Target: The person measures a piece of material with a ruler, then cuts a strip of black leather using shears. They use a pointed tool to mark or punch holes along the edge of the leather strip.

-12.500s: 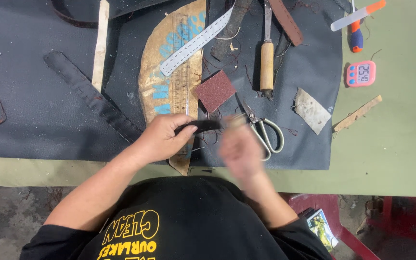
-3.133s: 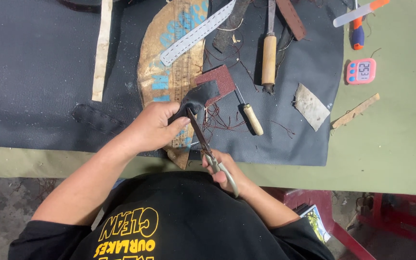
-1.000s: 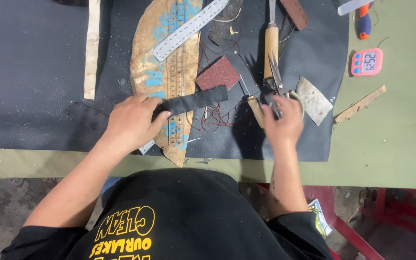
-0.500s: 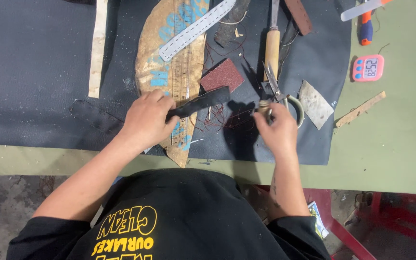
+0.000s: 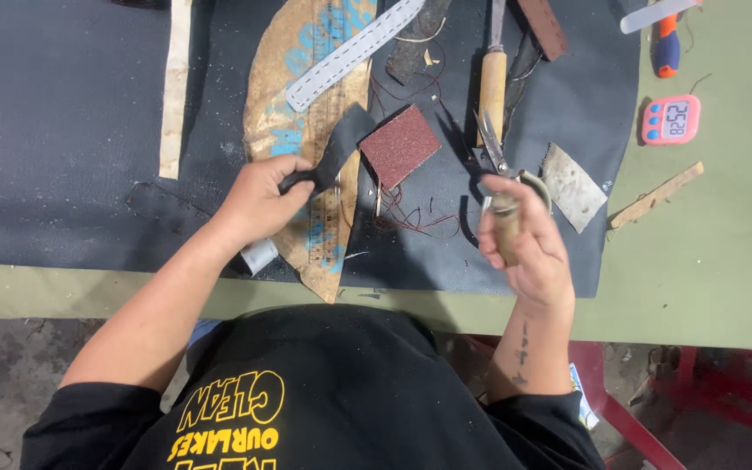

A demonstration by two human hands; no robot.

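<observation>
The left hand (image 5: 258,200) pinches a black strap (image 5: 332,148), which juts up past its fingers. The right hand (image 5: 520,239) grips a wooden handle (image 5: 506,231), probably a knife's; scissors (image 5: 493,148) lie just above.

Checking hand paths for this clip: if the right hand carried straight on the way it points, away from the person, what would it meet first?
Probably the scissors just beyond the right hand, then the wooden-handled tool. The hand's height above the dark mat is unclear.

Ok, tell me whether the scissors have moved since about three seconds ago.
Yes. The scissors left the right hand near the table edge and now lie further up the dark mat, beside the wooden-handled tool.
</observation>
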